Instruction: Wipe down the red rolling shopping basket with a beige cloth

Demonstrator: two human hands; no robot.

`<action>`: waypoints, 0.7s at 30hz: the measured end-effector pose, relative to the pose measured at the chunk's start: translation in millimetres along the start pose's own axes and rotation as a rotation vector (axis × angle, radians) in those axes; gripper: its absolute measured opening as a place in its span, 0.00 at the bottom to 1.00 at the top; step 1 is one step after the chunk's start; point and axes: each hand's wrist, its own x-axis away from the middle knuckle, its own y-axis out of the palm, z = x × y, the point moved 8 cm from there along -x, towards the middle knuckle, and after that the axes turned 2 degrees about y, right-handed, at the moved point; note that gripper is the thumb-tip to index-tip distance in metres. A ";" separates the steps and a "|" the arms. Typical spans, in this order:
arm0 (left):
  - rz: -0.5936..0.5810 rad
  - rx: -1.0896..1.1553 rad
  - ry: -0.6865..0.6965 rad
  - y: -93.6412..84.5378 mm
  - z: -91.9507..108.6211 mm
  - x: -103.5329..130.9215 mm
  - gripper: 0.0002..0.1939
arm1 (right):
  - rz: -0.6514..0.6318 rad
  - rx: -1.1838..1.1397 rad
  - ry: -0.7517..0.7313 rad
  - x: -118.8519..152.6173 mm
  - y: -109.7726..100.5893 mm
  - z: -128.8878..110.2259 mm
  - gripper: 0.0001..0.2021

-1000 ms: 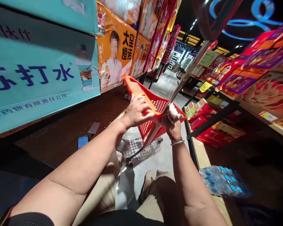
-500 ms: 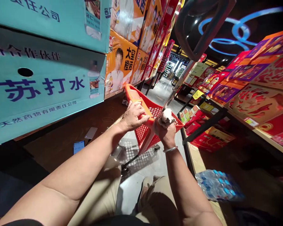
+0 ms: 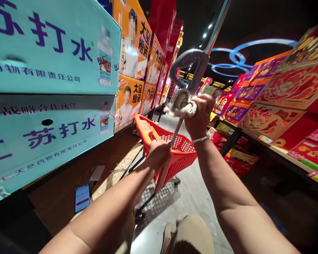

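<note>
A metal pole (image 3: pixel 216 26) with a grey loop-shaped handle (image 3: pixel 190 68) stands tilted above the red shopping cart (image 3: pixel 181 160). My left hand (image 3: pixel 160 150) is closed around the pole's lower end, beside the cart's orange handle area; its fingers are mostly hidden. My right hand (image 3: pixel 200 114) is closed on a crumpled off-white cloth (image 3: pixel 181 103), which is wrapped against the pole just below the loop. A silver bangle circles my right wrist.
Stacked turquoise cartons (image 3: pixel 53 46) and orange cartons (image 3: pixel 128 106) line the left. Red gift boxes (image 3: pixel 278 123) fill the right shelf. On the low wooden ledge lie a lit phone (image 3: pixel 82 198) and a pale flat device (image 3: pixel 97 173) with a cable. The tiled floor (image 3: pixel 198 197) runs ahead.
My right hand has risen with the cloth along the pole. My left hand has moved from the cart's handle to the pole's lower end. The loop handle sits lower in view.
</note>
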 end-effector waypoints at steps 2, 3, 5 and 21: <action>-0.014 -0.043 0.042 -2.4 2.7 2.8 0.12 | 0.008 0.016 -0.029 -25.6 0.8 -2.7 0.15; -0.024 -0.059 0.059 -3.5 3.9 3.8 0.13 | 0.001 0.025 -0.051 -32.4 2.5 -4.7 0.15; -0.059 -0.112 0.075 -4.1 4.7 4.9 0.16 | -0.039 0.042 -0.094 -32.1 8.2 -7.8 0.16; -0.104 -0.159 0.054 9.2 7.7 1.3 0.16 | 0.196 0.080 -0.032 -111.9 -17.4 -36.6 0.32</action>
